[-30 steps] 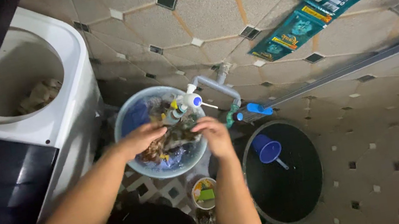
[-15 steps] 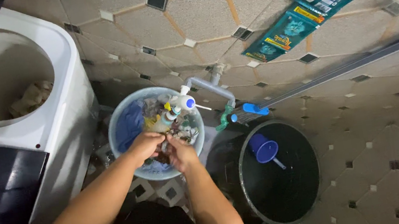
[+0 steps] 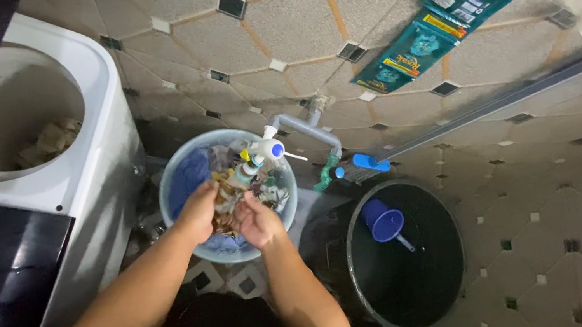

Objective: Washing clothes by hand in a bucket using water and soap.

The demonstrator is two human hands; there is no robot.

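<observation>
Overhead view of a tiled wash corner. Left hand [image 3: 198,212] and right hand [image 3: 257,220] close together inside a pale blue basin [image 3: 171,187], fingers of both curled shut on a bunched, brown-patterned wet cloth [image 3: 223,202] lifted slightly above the other laundry. Exact grip of the fingertips probably hidden by the cloth folds in dim light. Blue garment [image 3: 189,180] lying in the basin's left half. White tap [image 3: 269,149] with a blue cap overhanging the basin's upper right rim, joined to a grey pipe [image 3: 305,128] running to the wall. Black bucket [image 3: 444,256] to the right of the basin, well apart from both hands, blue dipper [image 3: 382,221] floating inside. White washing machine tub [image 3: 103,100] at upper left, crumpled clothes at its bottom. Teal sachet strip [image 3: 453,2] hanging on the tiled wall.
</observation>
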